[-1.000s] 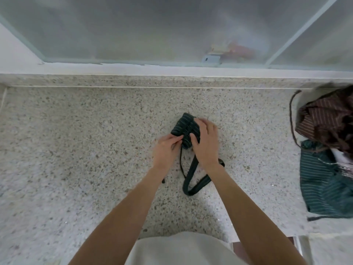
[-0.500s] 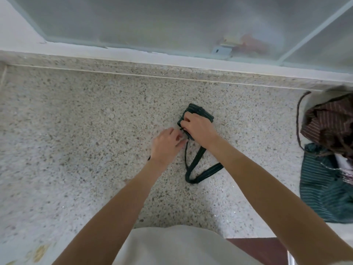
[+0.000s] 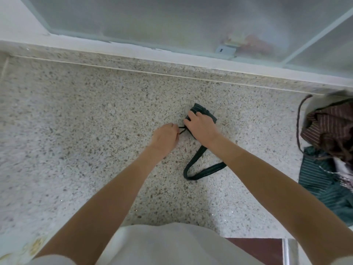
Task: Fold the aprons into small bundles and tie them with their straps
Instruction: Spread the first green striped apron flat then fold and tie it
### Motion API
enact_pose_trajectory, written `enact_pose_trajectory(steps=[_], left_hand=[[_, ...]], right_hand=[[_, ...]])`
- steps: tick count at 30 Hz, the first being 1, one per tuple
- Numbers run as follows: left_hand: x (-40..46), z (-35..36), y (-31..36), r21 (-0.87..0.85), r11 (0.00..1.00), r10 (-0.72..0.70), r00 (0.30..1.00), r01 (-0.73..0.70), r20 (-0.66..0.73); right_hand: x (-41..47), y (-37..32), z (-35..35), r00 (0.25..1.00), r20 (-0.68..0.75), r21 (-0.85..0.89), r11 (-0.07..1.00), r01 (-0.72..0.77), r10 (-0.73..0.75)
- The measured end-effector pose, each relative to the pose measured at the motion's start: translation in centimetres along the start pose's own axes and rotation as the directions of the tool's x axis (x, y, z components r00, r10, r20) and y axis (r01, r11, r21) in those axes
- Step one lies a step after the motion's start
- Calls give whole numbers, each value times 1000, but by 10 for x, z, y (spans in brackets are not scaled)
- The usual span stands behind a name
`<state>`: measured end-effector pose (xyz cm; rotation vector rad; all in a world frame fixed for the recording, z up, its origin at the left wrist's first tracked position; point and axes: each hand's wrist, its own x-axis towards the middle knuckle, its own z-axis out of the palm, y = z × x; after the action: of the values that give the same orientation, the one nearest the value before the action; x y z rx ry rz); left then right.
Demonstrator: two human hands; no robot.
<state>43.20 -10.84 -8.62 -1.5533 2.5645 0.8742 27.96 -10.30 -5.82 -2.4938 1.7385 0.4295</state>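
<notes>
A dark green striped apron bundle [image 3: 204,110] lies rolled small on the speckled stone counter [image 3: 95,131]. My right hand [image 3: 200,126] presses down on top of it and covers most of it. My left hand [image 3: 165,137] sits just to the left and pinches a thin dark strap [image 3: 182,129] stretched taut from the bundle. A wider green neck loop [image 3: 198,169] trails from under my right wrist toward me and lies flat on the counter.
At the right edge lies a heap of other aprons: a brown striped one [image 3: 330,129] over a green striped one [image 3: 324,180]. A frosted window [image 3: 172,22] with a white sill runs along the back. The counter's front edge is near my body.
My right hand shifted from the bundle's side to on top of it. My left hand drew away to the left, pulling the thin strap taut.
</notes>
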Motion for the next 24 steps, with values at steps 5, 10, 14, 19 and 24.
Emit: enact_pose_trajectory(steps=[5,10,14,19,24], left_hand=[[-13,-4,1,-160,982,-119,988,102,-99],[-26,-18,-13,-430,897,-214,949,98,-230],[-42,-28,-29,-407,909,-215,935,87,-281],[-55,-36,-39,-380,921,-225,914,86,-338],[-64,-46,-36,-446,892,-238,914,72,-329]], right_hand=[[5,-10,-3,990,-62,369,925,-93,124],[15,-34,-3,993,-68,567,823,-46,102],[22,-52,-2,1000,9,603,797,-29,30],[23,-63,-8,999,40,664,747,-2,-33],[18,-67,-11,1000,-7,707,707,8,-4]])
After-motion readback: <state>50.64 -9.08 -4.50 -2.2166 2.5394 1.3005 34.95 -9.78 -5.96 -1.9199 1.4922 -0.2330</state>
